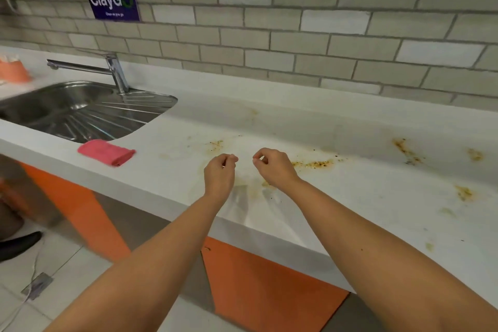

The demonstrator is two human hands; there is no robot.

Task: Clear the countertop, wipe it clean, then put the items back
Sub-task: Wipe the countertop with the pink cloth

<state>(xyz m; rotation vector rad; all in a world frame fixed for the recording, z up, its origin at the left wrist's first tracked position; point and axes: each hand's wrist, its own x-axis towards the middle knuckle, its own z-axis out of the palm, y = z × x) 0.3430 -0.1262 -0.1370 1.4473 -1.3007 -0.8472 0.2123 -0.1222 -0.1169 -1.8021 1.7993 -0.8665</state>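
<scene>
Cleared, stained desk (350, 124) before wiping, with left hand (219, 171) and right hand (272, 168) hovering over it, each grip curled, empty, and cloth (106, 152) lying by sink (113, 116), likely to be fetched next.

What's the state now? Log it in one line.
left hand: fingers curled, grasp unclear | right hand: same | pink cloth: on counter by sink | countertop: stained, unwiped

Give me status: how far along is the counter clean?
Clearing looks done: this stretch of countertop holds only the pink cloth. Nothing in hand: left hand and right hand hover with fingers curled, empty. Left: wiping the brown stains, then returning items.
</scene>
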